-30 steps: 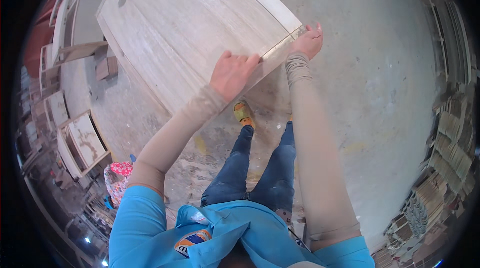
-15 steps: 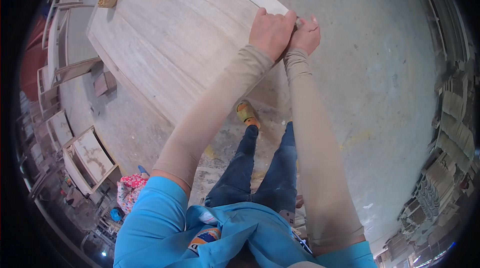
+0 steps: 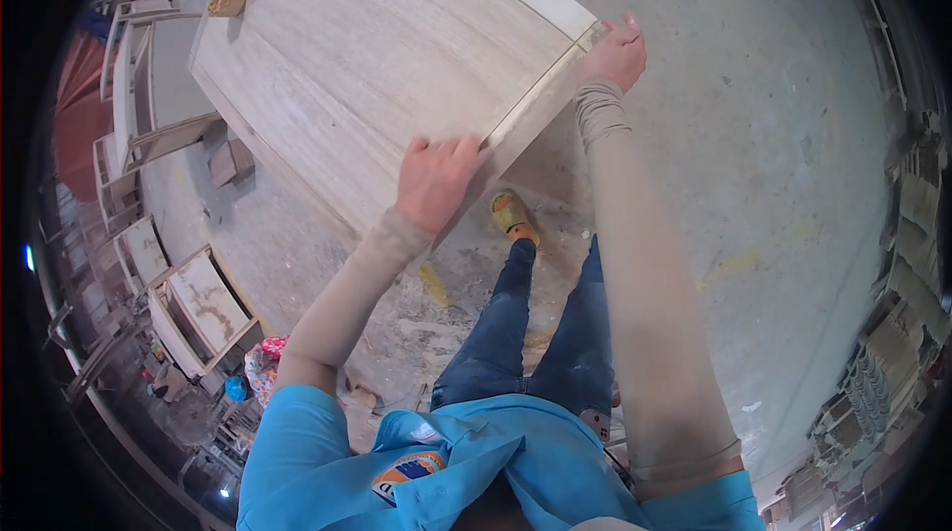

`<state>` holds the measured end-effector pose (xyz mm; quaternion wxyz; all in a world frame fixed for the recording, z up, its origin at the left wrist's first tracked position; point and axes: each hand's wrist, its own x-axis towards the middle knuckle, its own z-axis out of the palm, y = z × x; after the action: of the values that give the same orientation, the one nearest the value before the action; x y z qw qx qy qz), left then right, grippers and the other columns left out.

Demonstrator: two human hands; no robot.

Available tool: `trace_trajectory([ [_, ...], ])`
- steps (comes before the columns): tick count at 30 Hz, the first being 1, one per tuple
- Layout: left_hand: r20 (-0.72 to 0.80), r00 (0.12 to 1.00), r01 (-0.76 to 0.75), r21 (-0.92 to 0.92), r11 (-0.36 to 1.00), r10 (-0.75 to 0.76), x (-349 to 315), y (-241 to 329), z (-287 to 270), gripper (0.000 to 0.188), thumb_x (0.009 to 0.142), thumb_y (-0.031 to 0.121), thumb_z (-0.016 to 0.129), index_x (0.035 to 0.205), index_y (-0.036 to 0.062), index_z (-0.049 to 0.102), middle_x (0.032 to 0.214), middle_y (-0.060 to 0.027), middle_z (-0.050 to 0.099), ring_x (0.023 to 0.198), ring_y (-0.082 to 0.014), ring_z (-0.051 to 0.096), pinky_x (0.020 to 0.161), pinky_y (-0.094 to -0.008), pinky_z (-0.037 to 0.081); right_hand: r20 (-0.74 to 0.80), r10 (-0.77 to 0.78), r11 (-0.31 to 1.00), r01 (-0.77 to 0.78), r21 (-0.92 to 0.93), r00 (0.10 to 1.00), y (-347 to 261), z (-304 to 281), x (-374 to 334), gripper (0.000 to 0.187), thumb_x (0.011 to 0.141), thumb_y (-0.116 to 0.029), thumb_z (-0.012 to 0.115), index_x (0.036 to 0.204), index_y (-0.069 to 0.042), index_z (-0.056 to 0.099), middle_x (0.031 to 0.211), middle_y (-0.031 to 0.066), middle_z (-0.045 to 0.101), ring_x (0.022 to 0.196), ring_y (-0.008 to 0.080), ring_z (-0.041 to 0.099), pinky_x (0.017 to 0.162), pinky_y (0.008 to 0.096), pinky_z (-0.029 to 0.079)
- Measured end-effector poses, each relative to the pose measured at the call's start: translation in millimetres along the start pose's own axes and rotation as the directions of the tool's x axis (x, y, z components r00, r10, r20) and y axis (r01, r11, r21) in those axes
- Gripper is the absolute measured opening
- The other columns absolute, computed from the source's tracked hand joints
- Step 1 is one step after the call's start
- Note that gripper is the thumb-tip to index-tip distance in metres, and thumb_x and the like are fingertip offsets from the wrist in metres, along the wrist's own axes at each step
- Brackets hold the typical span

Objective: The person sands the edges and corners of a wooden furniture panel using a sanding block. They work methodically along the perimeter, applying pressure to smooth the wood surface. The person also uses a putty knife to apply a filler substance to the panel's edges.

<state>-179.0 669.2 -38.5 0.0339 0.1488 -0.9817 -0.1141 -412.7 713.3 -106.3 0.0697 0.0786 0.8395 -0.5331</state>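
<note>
Showing pale straight grain, the wooden panel (image 3: 377, 55) lies flat.

Single head-worn fisheye view, looking steeply down the person's front. Near field: both forearms entering from the lower edge, reaching to the wooden panel (image 3: 377, 45). Concrete floor (image 3: 773, 154) fills the right; edges bend toward the dark rim.
</note>
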Motion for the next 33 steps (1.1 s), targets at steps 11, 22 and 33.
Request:
trace_trajectory([
  [11, -0.242, 0.970, -0.071, -0.146, 0.987, 0.034, 156, 16, 32, 0.016, 0.091, 0.023, 0.056, 0.080, 0.0123, 0.051, 0.063, -0.0057, 0.061, 0.057, -0.0253, 0.059, 0.057, -0.0376, 0.037, -0.010, -0.036, 0.999, 0.036, 0.020, 0.999, 9, 5, 3, 0.043, 0.092, -0.021, 0.030, 0.114, -0.003, 0.063, 0.096, 0.0117, 0.071, 0.088, 0.0313, 0.067, 0.079, 0.0421, 0.052],
  [22, -0.080, 0.996, -0.042, -0.055, 0.998, 0.037, 191, 33, 42, 0.013, 0.086, 0.022, 0.053, 0.092, 0.0114, 0.058, 0.073, -0.0096, 0.067, 0.071, -0.0270, 0.066, 0.073, -0.0417, 0.043, 0.247, -0.076, 0.996, 0.083, -0.015, 0.966, 16, -6, 12, 0.039, 0.088, -0.019, 0.042, 0.110, 0.004, 0.063, 0.100, 0.0193, 0.069, 0.084, 0.0301, 0.065, 0.081, 0.0371, 0.051],
  [33, -0.047, 0.998, -0.043, -0.122, 0.992, 0.038, 27, 5, 18, 0.013, 0.085, 0.018, 0.052, 0.097, 0.0141, 0.055, 0.071, -0.0041, 0.061, 0.067, -0.0206, 0.061, 0.066, -0.0348, 0.039, -0.085, -0.124, 0.990, 0.118, -0.075, 0.989, 34, 8, 25, 0.045, 0.089, -0.019, 0.031, 0.105, 0.002, 0.068, 0.105, 0.0207, 0.067, 0.100, 0.0331, 0.064, 0.088, 0.0403, 0.050],
])
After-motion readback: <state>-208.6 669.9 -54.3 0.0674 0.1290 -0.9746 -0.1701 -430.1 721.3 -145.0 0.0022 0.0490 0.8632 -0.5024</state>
